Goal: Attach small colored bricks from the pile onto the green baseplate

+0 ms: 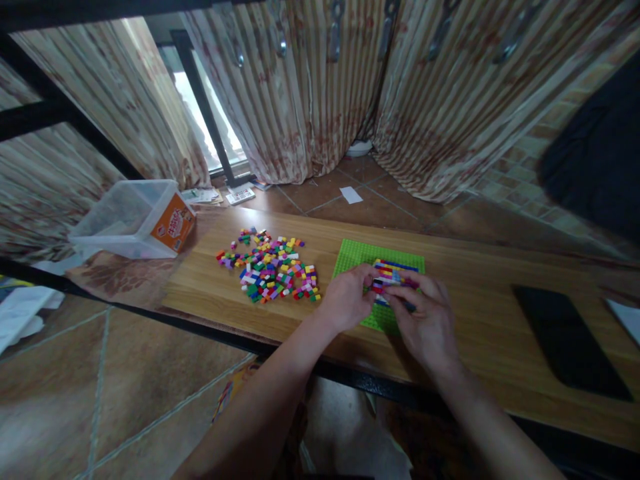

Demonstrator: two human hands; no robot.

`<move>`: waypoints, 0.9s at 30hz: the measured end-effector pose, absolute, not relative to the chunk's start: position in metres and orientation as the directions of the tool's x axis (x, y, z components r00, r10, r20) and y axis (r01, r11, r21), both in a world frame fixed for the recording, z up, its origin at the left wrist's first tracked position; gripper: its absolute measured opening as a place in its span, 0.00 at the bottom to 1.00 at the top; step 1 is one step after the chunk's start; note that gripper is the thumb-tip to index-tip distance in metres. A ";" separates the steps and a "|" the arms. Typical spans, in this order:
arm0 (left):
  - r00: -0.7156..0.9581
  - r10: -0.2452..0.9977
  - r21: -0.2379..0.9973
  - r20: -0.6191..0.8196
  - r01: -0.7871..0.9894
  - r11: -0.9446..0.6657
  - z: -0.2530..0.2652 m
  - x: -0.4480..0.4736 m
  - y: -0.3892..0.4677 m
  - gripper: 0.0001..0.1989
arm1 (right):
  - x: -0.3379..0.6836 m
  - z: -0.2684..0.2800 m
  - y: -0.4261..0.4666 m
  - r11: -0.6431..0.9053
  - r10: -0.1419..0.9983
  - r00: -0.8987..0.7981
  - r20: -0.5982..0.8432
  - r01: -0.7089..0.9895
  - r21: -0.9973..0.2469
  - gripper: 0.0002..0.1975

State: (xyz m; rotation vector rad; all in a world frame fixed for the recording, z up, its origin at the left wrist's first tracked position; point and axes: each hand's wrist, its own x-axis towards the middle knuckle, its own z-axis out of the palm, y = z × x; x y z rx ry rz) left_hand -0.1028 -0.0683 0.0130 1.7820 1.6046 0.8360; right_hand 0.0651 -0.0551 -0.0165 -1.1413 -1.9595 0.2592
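A green baseplate [356,255] lies on the wooden table [480,280], with rows of small coloured bricks [395,268] built on its right part. My left hand [346,298] rests on the plate's near left side, fingertips against the built rows. My right hand [425,319] covers the near right corner, with its fingers pinched on a small brick at the edge of the rows. A loose pile of small coloured bricks [270,267] is spread on the table to the left of the plate.
A clear plastic tub [131,219] with an orange label lies on its side at the table's far left. A dark flat phone [567,341] lies at the right. Striped curtains hang behind; tiled floor lies beyond and below the table edge.
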 end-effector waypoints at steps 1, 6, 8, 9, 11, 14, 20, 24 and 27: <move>0.072 0.995 0.781 0.062 0.618 -0.094 0.013 -0.103 -0.068 0.14 | 0.065 -0.017 -0.055 0.544 0.813 -0.214 0.542 0.614 -0.572 0.07; 0.024 0.999 0.828 0.032 0.559 -0.040 0.014 -0.100 -0.067 0.10 | 0.061 -0.016 -0.053 0.444 0.877 -0.123 0.464 0.576 -0.687 0.07; -0.007 1.000 0.844 0.016 0.536 -0.010 0.014 -0.098 -0.066 0.09 | 0.060 -0.014 -0.053 0.425 0.887 -0.111 0.448 0.575 -0.699 0.06; -0.024 1.000 0.851 0.010 0.525 0.004 0.014 -0.097 -0.066 0.08 | 0.059 -0.014 -0.053 0.421 0.889 -0.107 0.445 0.575 -0.702 0.07; -0.058 0.998 0.870 0.002 0.492 0.027 0.014 -0.094 -0.065 0.07 | 0.059 -0.013 -0.053 0.422 0.888 -0.104 0.448 0.570 -0.705 0.07; -0.099 0.995 0.898 -0.021 0.435 0.062 0.013 -0.091 -0.063 0.05 | 0.058 -0.012 -0.054 0.430 0.883 -0.103 0.457 0.567 -0.703 0.08; -0.167 0.983 0.910 -0.072 0.394 0.133 0.011 -0.087 -0.059 0.04 | 0.058 -0.014 -0.053 0.451 0.869 -0.111 0.482 0.579 -0.679 0.09; -0.180 0.981 0.910 -0.071 0.391 0.138 0.009 -0.085 -0.057 0.04 | 0.058 -0.014 -0.052 0.471 0.855 -0.127 0.502 0.593 -0.653 0.10; -0.171 0.982 0.911 -0.079 0.388 0.141 0.008 -0.084 -0.058 0.03 | 0.059 -0.015 -0.052 0.480 0.849 -0.136 0.510 0.599 -0.641 0.11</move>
